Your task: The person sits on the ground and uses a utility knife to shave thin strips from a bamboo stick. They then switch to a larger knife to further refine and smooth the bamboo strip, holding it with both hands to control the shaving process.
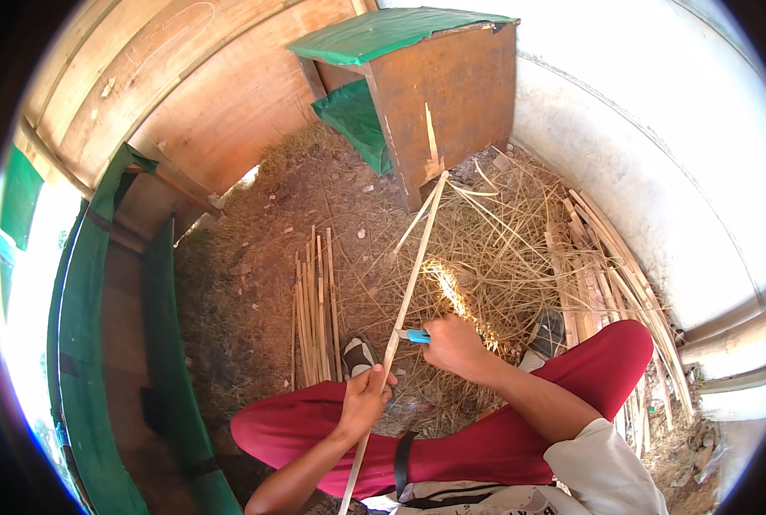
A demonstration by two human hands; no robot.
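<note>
A long, pale bamboo strip (414, 279) runs from my lap up and away toward the wooden cabinet. My left hand (366, 396) is closed around its lower part, above my left thigh. In my right hand (453, 345) is a blue-handled utility knife (416, 336), fingers wrapped round the handle. Its blade lies against the strip a little beyond my left hand. Thin curled slivers (476, 196) hang off the strip's far end, near the cabinet's base.
Several split bamboo sticks (315, 300) lie left of my shoe; more bamboo slats (610, 266) are stacked at right by the pale wall. Shavings (512, 257) cover the ground between. A green-topped wooden cabinet (456, 94) stands ahead, and a green-covered bench (164, 343) lines the left side.
</note>
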